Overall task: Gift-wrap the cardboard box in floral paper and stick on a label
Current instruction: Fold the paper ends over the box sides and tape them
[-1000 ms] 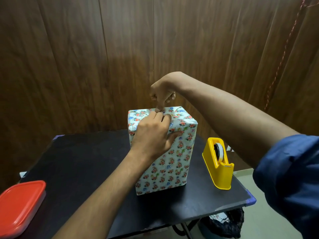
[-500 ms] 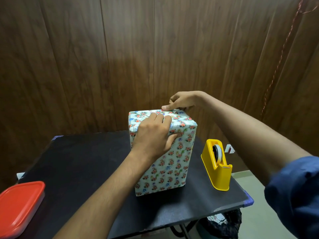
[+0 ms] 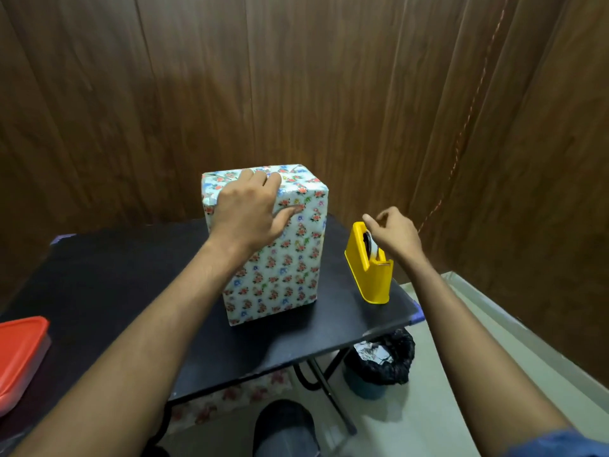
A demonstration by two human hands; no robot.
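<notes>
The box (image 3: 280, 275), fully covered in floral paper, stands upright on the black table (image 3: 115, 275). My left hand (image 3: 247, 212) rests on its top near edge, fingers flat on the top and thumb spread on the front face. My right hand (image 3: 395, 235) is at the yellow tape dispenser (image 3: 372, 282) to the right of the box. Its fingers are curled over the tape roll (image 3: 370, 245), thumb and forefinger close together; whether they pinch tape is unclear. No label shows on the box.
A red-lidded container (image 3: 19, 351) sits at the table's left front edge. Under the right corner stands a bin with a black bag (image 3: 379, 361). A floral paper piece (image 3: 230, 397) lies on the floor. Wooden panels close off the back.
My right hand left the box's far top edge and came down to the tape dispenser. My left hand stayed on the box top. The view tilted downward.
</notes>
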